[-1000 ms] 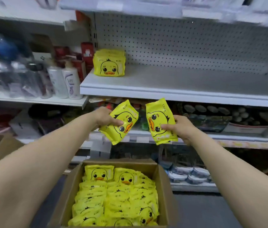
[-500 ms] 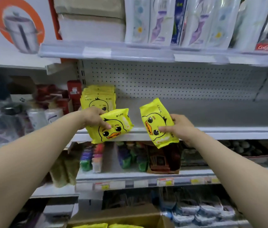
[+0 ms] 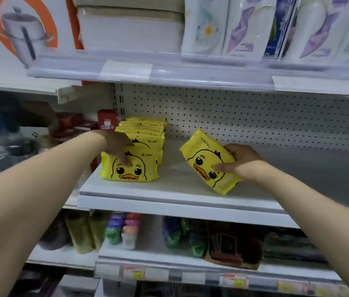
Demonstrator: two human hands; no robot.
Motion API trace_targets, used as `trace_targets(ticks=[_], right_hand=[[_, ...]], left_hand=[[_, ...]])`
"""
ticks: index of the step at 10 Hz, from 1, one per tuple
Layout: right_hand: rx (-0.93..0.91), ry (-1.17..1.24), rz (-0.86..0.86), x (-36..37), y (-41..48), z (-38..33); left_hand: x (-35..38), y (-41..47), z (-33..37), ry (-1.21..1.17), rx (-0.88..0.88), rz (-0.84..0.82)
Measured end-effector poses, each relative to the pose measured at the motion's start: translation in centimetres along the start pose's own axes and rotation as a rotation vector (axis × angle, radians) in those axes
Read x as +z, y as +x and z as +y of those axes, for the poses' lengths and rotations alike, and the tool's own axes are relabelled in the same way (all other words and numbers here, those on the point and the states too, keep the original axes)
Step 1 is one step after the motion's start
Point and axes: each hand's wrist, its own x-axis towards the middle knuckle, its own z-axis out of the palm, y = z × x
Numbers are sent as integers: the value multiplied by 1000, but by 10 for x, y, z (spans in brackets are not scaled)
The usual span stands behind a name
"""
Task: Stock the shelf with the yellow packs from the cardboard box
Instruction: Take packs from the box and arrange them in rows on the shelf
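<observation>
The left grip [image 3: 116, 144] closes on the top of the front yellow pack [image 3: 130, 170], which stands upright on the white shelf [image 3: 169, 189] before a row of yellow packs [image 3: 145, 127]. One digit presses the duck's face and the others are hidden behind the pack. The right grip [image 3: 238, 161] pinches a tilted yellow pack [image 3: 203, 159] further right, thumb on the front and fingers curled over its far edge; whether its lower corner touches the shelf is unclear.
</observation>
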Motion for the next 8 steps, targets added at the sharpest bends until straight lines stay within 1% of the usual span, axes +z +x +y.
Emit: trace_targets(ticks=[1, 2, 3, 4, 5, 6, 7, 8], right_hand=[[-26, -42, -6, 3, 7, -4], [-50, -28, -12, 6, 10, -7], [-46, -51, -24, 10, 13, -8], [-35, -43, -29, 13, 14, -10], [-17, -36, -48, 16, 11, -13], [-16, -73, -69, 15, 4, -20], [-5, -113, -95, 12, 0, -29], [-4, -140, -125, 9, -1, -34]], left_hand=[[-7, -1, 7, 72, 52, 49], [-9, 7, 4, 91, 65, 119], [-7, 16, -2, 96, 107, 144], [-3, 20, -7, 127, 134, 207], [0, 25, -12, 176, 102, 285], [1, 24, -6, 61, 160, 425], [-3, 7, 25, -248, 372, 430], [0, -12, 68, -323, 524, 286]])
